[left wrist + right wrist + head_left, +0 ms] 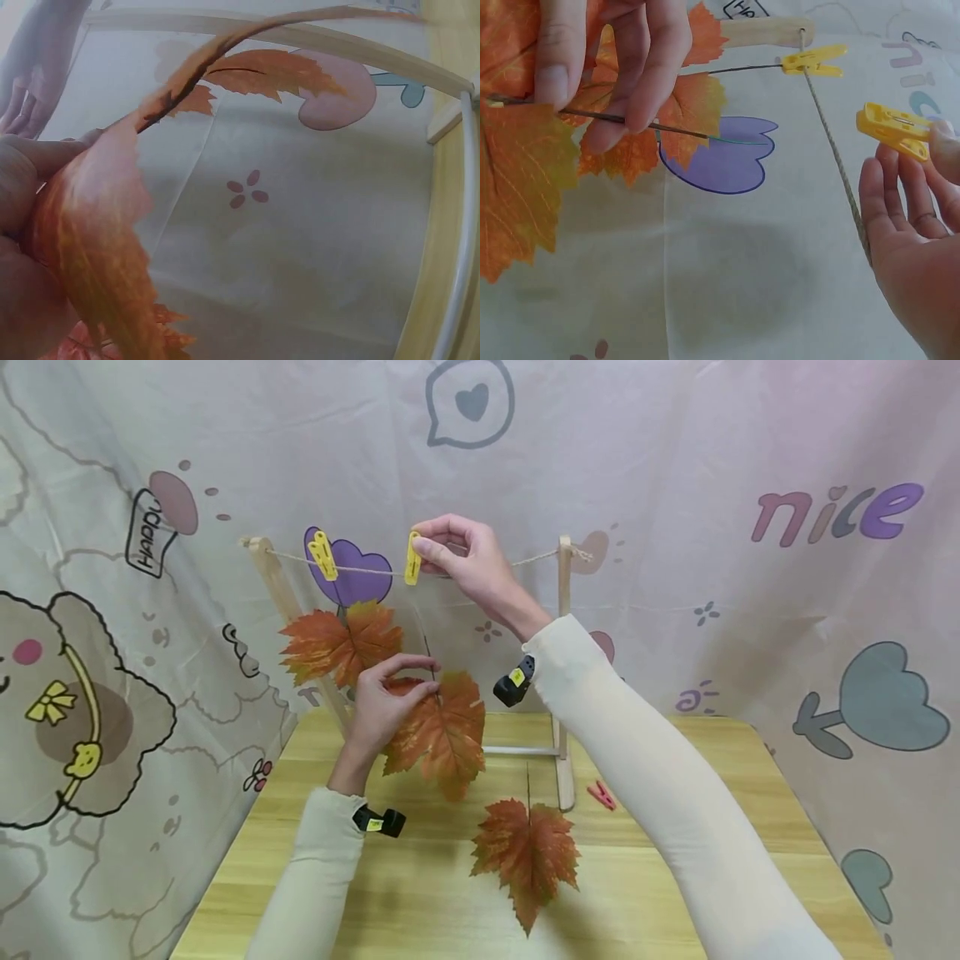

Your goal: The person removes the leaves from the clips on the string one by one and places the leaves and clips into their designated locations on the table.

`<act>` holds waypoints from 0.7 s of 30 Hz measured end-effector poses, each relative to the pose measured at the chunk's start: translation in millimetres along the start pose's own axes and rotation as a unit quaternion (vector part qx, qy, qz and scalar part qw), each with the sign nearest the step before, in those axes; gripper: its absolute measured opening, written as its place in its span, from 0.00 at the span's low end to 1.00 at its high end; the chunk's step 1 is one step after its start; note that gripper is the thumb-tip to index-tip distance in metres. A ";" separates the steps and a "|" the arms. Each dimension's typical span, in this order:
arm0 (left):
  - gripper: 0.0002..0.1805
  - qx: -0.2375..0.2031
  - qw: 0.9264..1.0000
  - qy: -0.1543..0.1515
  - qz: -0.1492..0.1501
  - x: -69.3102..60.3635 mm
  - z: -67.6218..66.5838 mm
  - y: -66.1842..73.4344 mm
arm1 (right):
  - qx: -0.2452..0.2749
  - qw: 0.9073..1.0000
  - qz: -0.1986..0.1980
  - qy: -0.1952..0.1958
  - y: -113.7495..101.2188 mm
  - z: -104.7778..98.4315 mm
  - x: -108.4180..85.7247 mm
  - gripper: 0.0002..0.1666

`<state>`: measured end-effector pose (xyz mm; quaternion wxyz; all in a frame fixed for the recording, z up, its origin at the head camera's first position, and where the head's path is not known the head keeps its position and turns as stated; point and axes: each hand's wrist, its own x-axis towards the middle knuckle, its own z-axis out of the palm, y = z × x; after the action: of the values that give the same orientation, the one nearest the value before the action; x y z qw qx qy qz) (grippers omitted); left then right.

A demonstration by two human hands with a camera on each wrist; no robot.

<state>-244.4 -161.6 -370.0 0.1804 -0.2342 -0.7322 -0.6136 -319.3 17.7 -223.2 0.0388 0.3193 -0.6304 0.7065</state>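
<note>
My left hand [378, 702] pinches the stem of an orange-red maple leaf [450, 735], which hangs below the rope [367, 570] with its stem pointing up. In the right wrist view, that stem [630, 120] lies between thumb and fingers. My right hand [472, 560] pinches a yellow clothespin [892, 127] by its end, beside the rope and apart from it. Further left, another yellow clothespin [323, 557] grips the rope and the stem of a second maple leaf [348, 642]. A third maple leaf [527, 856] lies on the table.
The rope is strung between two wooden posts, the left post [273, 581] and right post [565, 652], joined low down by a white bar [519, 751]. A pink clothespin [601, 795] lies on the wooden table [675, 777] near the right foot. A printed curtain [660, 435] hangs behind.
</note>
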 end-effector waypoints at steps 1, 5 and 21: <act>0.14 -0.006 1.000 -0.001 0.000 -0.8 0.1 -0.7 | -0.003 1.000 -0.001 -0.004 -0.5 -0.4 -2.0 0.12; 0.14 -0.017 1.000 -0.007 -0.005 -4.8 0.6 -3.5 | -0.017 1.000 -0.007 -0.017 -0.6 -2.1 -12.0 0.13; 0.14 -0.057 0.997 -0.035 -0.027 -25.9 4.3 -17.9 | -0.039 0.999 -0.002 -0.018 7.5 -12.1 -53.4 0.15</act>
<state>-233.0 -163.0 -399.6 0.1243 -0.2460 -0.7076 -0.6506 -285.4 45.8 -256.4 0.0413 0.3319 -0.6575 0.6752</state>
